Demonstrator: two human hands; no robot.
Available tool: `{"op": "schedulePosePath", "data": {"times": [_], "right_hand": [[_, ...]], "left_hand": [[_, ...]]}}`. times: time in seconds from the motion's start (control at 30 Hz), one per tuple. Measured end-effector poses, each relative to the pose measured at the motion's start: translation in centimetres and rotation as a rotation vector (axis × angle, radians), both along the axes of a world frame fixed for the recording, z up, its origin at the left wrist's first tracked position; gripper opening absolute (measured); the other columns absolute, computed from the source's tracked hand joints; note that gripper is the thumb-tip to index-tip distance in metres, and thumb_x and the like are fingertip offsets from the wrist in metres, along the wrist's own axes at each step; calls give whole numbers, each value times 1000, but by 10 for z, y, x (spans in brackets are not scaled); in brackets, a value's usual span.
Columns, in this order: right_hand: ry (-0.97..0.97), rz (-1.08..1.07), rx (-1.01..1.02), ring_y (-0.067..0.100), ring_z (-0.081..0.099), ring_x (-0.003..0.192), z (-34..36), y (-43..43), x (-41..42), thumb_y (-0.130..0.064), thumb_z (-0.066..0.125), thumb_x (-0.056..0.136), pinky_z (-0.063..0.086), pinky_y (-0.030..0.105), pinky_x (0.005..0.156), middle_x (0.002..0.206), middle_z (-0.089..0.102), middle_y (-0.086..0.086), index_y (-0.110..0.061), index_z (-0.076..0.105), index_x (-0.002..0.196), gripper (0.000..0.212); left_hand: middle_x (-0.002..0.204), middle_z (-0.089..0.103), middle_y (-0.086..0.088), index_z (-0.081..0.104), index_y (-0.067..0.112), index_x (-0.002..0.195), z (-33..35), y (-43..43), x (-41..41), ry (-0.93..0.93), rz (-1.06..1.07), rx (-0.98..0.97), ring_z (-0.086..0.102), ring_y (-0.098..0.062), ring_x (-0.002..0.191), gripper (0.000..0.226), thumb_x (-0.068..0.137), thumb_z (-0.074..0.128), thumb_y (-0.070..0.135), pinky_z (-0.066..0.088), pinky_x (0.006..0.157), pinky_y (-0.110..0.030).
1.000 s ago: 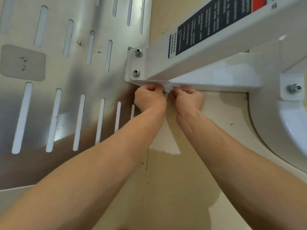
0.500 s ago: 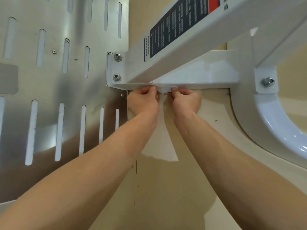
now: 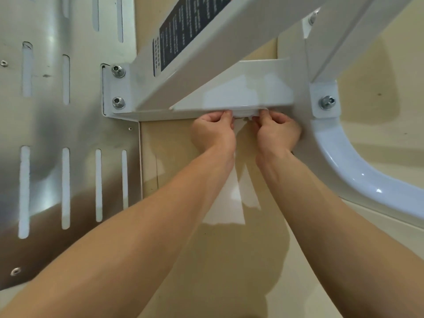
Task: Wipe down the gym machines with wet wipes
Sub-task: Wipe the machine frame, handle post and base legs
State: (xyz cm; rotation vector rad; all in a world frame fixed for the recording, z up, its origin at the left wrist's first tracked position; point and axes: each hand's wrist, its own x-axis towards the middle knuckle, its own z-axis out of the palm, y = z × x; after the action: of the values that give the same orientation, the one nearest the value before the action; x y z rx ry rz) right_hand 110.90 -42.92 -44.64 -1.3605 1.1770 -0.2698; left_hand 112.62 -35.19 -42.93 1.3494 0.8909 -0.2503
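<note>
A beige floor (image 3: 218, 271) fills the lower half of the view, from 4 to 8 o'clock. At 9 o'clock a brushed metal plate (image 3: 46, 125) cut with long slots is seen, reaching up to 11 o'clock. A white diagonal beam (image 3: 229, 31) of the gym machine is bolted to the plate's right edge and runs up toward 1 o'clock. At 3 to 4 o'clock a glossy white curved tube (image 3: 344, 171) sweeps down and out to the right. Between the beam and the tube a white crossbar (image 3: 241, 92) lies level, just above the centre.

Two bare forearms are stretched up from the bottom edge toward 12 o'clock. The left hand (image 3: 213, 131) and the right hand (image 3: 277, 131) are held side by side under the crossbar's lower edge, near each other but apart. A dark label (image 3: 179, 31) with small print is stuck on the beam at 11 o'clock. Two bolts (image 3: 118, 71) are seen on the bracket at 10 o'clock, and a third bolt (image 3: 327, 102) at 2 o'clock.

The wet wipe (image 3: 244, 113) is pressed against the crossbar's lower edge between the two hands. The fingers of both hands are curled and clamped on its ends. Most of the wipe is hidden, so it seems to be bunched into a narrow strip.
</note>
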Motion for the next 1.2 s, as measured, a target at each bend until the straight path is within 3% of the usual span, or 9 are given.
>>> {"op": "schedulePosePath", "data": {"times": [0.2, 0.43, 0.63, 0.77, 0.87, 0.97, 1.07, 1.13, 1.2], "right_hand": [[-37, -112, -7, 21, 74, 75, -3, -5, 1, -24, 68, 91, 61, 46, 80, 72, 75, 2, -16, 70, 68, 24], [45, -79, 58, 16, 73, 80, -8, 28, 7, -25, 67, 94, 60, 41, 85, 79, 76, -4, -17, 73, 78, 18], [22, 68, 25, 18, 74, 77, 16, 22, -3, -17, 77, 86, 62, 37, 79, 79, 76, 3, -12, 75, 84, 7], [-60, 137, 92, 20, 74, 81, 36, 17, -11, -8, 74, 88, 62, 35, 82, 83, 77, 6, -8, 76, 92, 5], [-84, 217, 85, 18, 74, 89, 48, 10, -25, -4, 63, 94, 59, 31, 85, 88, 78, 5, -15, 77, 93, 18], [-49, 307, 150, 14, 72, 100, 59, -7, -42, 6, 46, 92, 54, 27, 87, 102, 77, 4, -12, 74, 114, 40], [17, 372, 230, 10, 67, 112, 71, -23, -60, 3, 42, 92, 51, 31, 98, 118, 73, -6, -15, 58, 139, 53], [60, 352, 223, 15, 66, 113, 79, -26, -75, 0, 45, 93, 51, 36, 99, 118, 72, -5, -17, 56, 138, 49], [127, 332, 197, 24, 68, 108, 85, -26, -93, -2, 47, 93, 53, 38, 95, 115, 72, 4, -17, 65, 121, 36]], "left_hand": [[61, 71, 6, 69, 14, 70, 3, -11, -3, -10, -90, 6, 73, -10, 66, 20, 87, 75, 8, 60, 73, -25], [63, 70, 7, 68, 14, 73, 6, 22, 3, -46, -60, 85, 73, -11, 68, 17, 87, 75, 10, 54, 62, -18], [76, 75, 1, 70, 18, 80, 2, 22, -5, -144, -238, 126, 74, -18, 76, 11, 83, 78, 11, 62, 77, -37], [79, 74, 11, 73, 20, 86, 3, 18, -11, -229, -420, 96, 70, 0, 77, 10, 89, 73, 10, 55, 77, -17], [86, 75, 10, 73, 22, 92, 3, 10, -14, -274, -500, 69, 71, -2, 84, 9, 89, 75, 14, 56, 82, -19], [82, 71, 11, 67, 27, 86, 3, -3, -18, -306, -569, 183, 67, 2, 78, 16, 84, 79, 16, 54, 73, -16], [74, 67, 14, 63, 30, 78, 7, -18, -22, -344, -591, 286, 63, 4, 70, 20, 83, 78, 19, 49, 66, -11], [76, 67, 14, 64, 30, 79, 12, -28, -22, -449, -664, 443, 63, 0, 73, 15, 85, 74, 21, 48, 66, -16], [85, 68, 14, 67, 29, 87, 16, -35, -18, -624, -795, 730, 60, -6, 79, 3, 88, 70, 28, 40, 69, -22]]}}
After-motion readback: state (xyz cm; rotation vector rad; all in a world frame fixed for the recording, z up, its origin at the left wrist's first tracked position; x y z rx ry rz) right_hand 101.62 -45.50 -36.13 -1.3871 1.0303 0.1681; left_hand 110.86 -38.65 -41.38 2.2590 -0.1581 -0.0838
